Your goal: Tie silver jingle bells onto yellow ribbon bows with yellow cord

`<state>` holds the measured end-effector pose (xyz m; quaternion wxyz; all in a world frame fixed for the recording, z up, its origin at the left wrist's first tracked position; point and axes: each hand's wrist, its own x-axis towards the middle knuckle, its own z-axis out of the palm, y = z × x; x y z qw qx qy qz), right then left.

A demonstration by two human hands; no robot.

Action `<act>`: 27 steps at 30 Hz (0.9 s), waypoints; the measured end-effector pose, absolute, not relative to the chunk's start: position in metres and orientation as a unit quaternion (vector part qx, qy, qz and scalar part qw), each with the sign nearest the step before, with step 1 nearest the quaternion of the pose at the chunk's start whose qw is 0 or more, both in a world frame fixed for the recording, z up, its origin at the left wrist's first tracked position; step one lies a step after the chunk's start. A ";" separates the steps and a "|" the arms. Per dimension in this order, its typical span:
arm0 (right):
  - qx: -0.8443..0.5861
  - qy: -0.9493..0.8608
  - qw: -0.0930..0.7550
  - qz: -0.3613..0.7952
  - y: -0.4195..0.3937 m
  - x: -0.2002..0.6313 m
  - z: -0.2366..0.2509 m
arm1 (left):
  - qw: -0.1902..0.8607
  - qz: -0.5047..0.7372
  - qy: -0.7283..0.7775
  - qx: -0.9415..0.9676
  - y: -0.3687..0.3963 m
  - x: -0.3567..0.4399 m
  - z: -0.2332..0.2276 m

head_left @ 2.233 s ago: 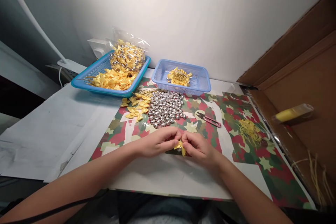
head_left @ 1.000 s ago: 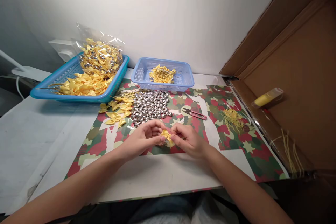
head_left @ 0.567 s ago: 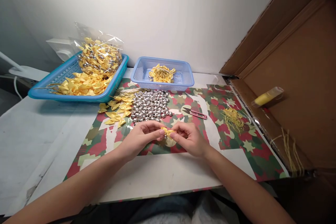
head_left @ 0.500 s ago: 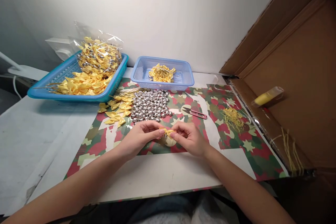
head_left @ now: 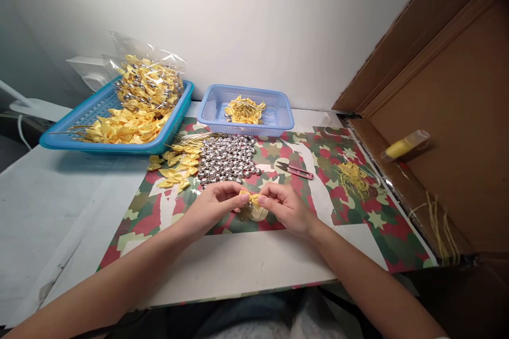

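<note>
Between my two hands is a small yellow ribbon bow (head_left: 251,198), low over the patterned sheet. The thumb and fingers of my left hand (head_left: 217,204) pinch its left loop. On the other side, my right hand (head_left: 286,206) pinches the right loop in the same way. Just beyond my left hand lies a pile of silver beads (head_left: 226,159). Several yellow bows with thin gold stems (head_left: 175,175) lie to the left of the beads. Pink-handled thread snips (head_left: 295,170) rest beyond my right hand.
At the back left, a blue basket (head_left: 159,147) holds yellow bows and a clear bag (head_left: 151,82) of bows with beads. A smaller blue basket (head_left: 280,111) stands at the back. Yellow thread scraps (head_left: 353,179) lie at right, beside a cardboard wall (head_left: 449,90) and a yellow tube (head_left: 405,145).
The bow has shifted very slightly left and its loops look more spread out. Both hands keep almost the same place and hold.
</note>
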<state>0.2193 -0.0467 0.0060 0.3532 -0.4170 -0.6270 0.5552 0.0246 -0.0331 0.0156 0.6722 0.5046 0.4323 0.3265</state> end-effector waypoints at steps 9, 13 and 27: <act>-0.467 -0.721 0.466 0.213 -0.058 0.211 0.003 | 0.641 0.352 0.455 0.509 -0.036 0.029 0.015; -0.470 -0.754 0.428 0.165 -0.060 0.205 -0.001 | 0.639 0.356 0.447 0.515 -0.040 0.032 0.018; -0.441 -0.480 0.406 0.641 -0.054 0.203 0.002 | 0.535 0.404 0.395 0.628 -0.038 0.028 0.008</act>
